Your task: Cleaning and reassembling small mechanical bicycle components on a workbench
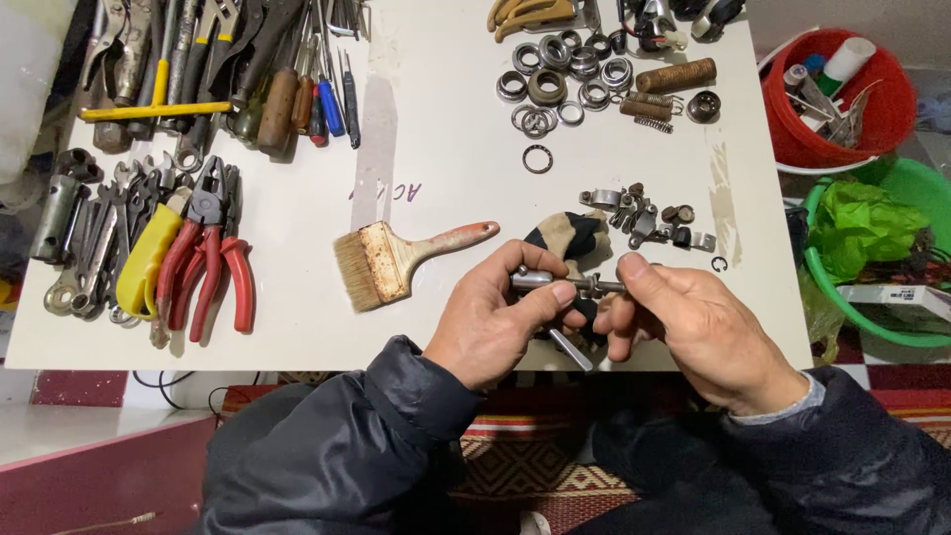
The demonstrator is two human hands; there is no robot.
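My left hand and my right hand meet over the near edge of a white table. Together they grip a small metal part with a thin threaded rod; the left fingers pinch its thicker silver end, the right thumb and fingers pinch the rod. A second metal piece pokes out below the hands. A dark and tan rag lies just behind the fingers. A worn paintbrush with a red handle rests to the left.
Red-handled pliers, wrenches and screwdrivers fill the table's left side. Bearing rings and springs lie at the back, small clamps nearer. A red bucket and a green basin stand to the right.
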